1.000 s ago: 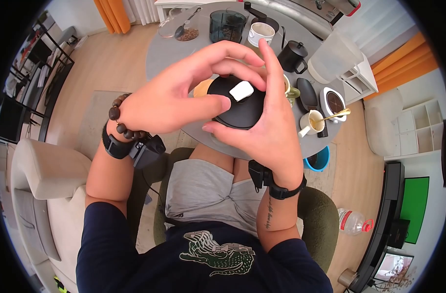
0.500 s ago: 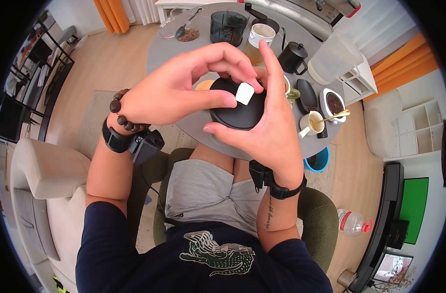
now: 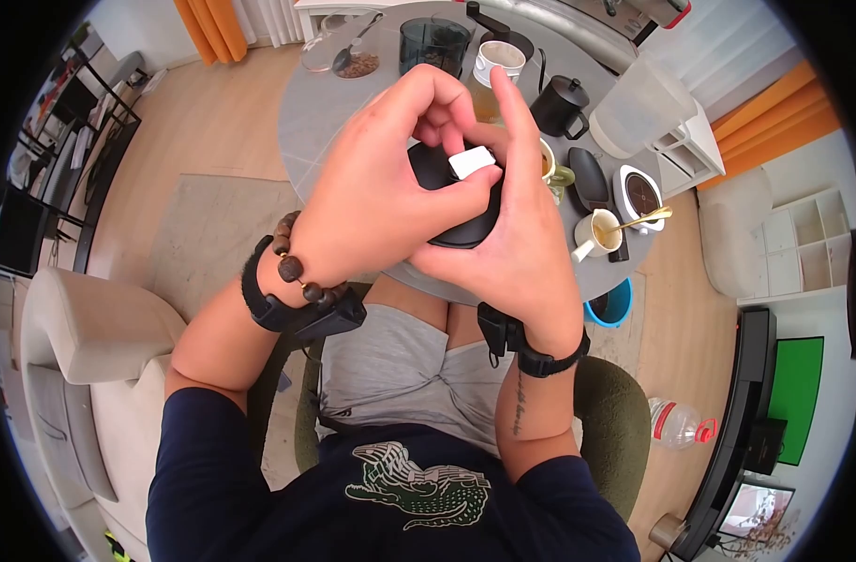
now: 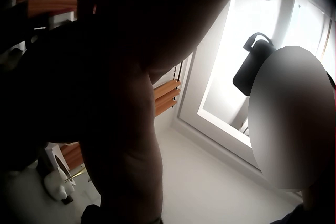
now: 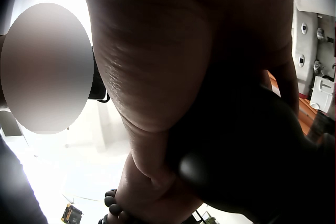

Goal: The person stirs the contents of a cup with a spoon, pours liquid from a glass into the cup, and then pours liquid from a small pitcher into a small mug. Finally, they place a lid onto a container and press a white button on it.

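Note:
In the head view, the left hand [image 3: 376, 192], with a beaded bracelet at its wrist, has its thumb and curled fingers on a small white block [image 3: 471, 162] above a black round object [image 3: 461, 232]. The right hand [image 3: 526, 225] curves round the right side of that black object, thumb at the near edge and index finger pointing up. Its other fingertips are mostly hidden. The right wrist view has the right hand [image 5: 152, 50] dark beside a large black shape [image 5: 241, 145]. The left wrist view is too dark to show the grip.
On the grey table [image 3: 306, 117] stand a dark clear container [image 3: 433, 47], a glass with a white rim [image 3: 499, 61], a black pot [image 3: 560, 108], a green-handled cup [image 3: 561, 178], a small white jug [image 3: 596, 234] with a gold spoon, and a white scale [image 3: 640, 197].
The left hand has turned and its wrist has swung right and nearer the body. The white block has turned and sits slightly higher in view. The right hand has barely moved.

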Available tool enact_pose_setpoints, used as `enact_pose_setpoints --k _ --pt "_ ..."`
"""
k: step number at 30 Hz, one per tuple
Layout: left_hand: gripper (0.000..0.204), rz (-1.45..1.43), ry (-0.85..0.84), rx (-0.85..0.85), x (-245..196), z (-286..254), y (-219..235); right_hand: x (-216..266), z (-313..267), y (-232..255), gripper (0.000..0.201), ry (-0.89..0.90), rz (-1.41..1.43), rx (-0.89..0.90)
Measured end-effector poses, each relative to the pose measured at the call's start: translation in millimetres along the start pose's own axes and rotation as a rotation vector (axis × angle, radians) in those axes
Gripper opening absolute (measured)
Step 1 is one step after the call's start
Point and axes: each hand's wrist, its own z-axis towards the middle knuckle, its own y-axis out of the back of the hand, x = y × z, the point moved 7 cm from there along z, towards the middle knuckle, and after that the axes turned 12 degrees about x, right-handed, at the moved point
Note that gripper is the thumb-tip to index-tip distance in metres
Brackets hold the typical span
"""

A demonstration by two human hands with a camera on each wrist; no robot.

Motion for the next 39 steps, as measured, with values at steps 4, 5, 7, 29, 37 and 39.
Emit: enact_pose_setpoints --k 4,5,7,29,37,39 --pt "0.057 -0.127 -0.092 0.055 10.1 3.1 -2.3 -0.9 1.0 0.0 0.143 0.036 -0.036 0.001" --pt "0.057 -0.125 -0.093 0.054 12.8 4.5 2.0 0.6 0.7 0.2 0.144 0.050 -0.041 -0.011" --pt "0.068 -0.133 -0.225 0.184 9.5 5.6 3.6 0.7 0.7 0.3 0.145 0.065 -0.046 -0.024" --pt "0.059 -0.324 -0.098 0.308 20.2 4.4 16.2 -0.4 -0.7 -0.7 0.149 -0.028 0.003 0.000" --pt "0.047 0.015 -0.027 0.140 6.0 1.4 15.0 1.4 -0.6 0.1 0.147 -0.013 -0.038 -0.003" --pt "0.046 0.081 0.002 0.097 -2.3 -0.7 7.0 1.3 0.3 0.2 0.144 -0.002 -0.052 -0.006"
